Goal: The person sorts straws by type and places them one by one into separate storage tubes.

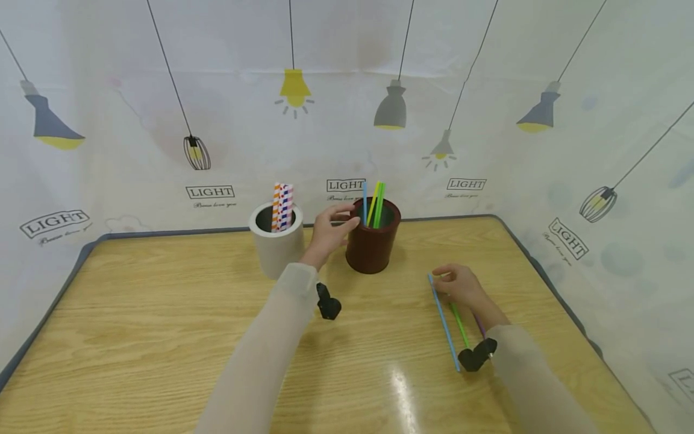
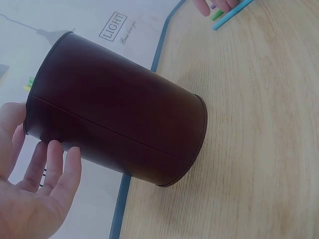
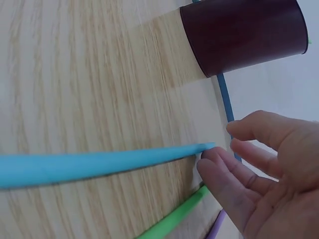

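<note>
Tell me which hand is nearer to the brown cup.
Left. The left hand is beside the brown cup, near its rim; the right hand is off to the right, by the straws.

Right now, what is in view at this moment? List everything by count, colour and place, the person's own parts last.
Table: one, light wood, under everything
Backdrop: pale, behind the table
Lamp prints: seven, yellow, grey, blue and black, on the backdrop
White container: one, table's far side
Patterned straws: several, orange, blue, pink and white, inside it
Dark container: one, reddish brown, right of the white one
Plain straws: one blue, one yellow, at least two green, inside it
Loose straws: one blue, one green, one purple, right side
Wrist devices: two, black, one by each wrist
Sleeves: two, off-white, foreground
Left hand: one, at the dark container's rim
Right hand: one, by the loose straws' far ends
</note>
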{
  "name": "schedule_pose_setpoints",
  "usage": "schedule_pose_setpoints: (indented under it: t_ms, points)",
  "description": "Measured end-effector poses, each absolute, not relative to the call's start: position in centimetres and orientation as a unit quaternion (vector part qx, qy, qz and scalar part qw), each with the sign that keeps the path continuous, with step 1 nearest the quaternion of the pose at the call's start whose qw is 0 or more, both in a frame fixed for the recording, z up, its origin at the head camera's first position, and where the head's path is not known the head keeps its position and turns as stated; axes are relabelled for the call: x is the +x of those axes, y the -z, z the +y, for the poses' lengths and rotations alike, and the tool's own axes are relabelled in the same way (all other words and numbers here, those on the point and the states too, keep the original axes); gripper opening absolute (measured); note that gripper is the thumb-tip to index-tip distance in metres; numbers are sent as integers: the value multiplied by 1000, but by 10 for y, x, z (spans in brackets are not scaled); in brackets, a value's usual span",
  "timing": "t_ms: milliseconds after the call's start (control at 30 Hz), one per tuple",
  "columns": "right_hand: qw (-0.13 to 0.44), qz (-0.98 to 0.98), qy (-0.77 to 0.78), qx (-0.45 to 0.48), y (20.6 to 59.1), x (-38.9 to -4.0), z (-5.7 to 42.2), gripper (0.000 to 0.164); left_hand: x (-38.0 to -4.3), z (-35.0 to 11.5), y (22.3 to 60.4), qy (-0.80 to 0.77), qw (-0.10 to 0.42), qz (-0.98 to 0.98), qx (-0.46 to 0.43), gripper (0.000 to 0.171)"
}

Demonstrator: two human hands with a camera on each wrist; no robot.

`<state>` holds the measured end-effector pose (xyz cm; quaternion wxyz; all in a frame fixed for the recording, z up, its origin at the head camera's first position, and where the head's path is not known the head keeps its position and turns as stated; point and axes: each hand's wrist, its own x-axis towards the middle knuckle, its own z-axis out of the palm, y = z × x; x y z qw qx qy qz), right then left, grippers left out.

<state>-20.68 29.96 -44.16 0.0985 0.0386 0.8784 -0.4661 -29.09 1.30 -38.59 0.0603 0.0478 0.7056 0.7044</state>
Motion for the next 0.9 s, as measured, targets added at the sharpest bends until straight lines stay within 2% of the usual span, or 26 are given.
schedule_pose_setpoints:
  t_ms: [567, 900]
  points:
    - [80, 892, 441, 65, 445, -205, 290, 41, -290, 14, 384, -702, 59, 709, 42, 33]
    - [61, 910, 404, 65, 451, -207, 286, 36, -289, 14, 383, -700, 58, 710, 46, 34]
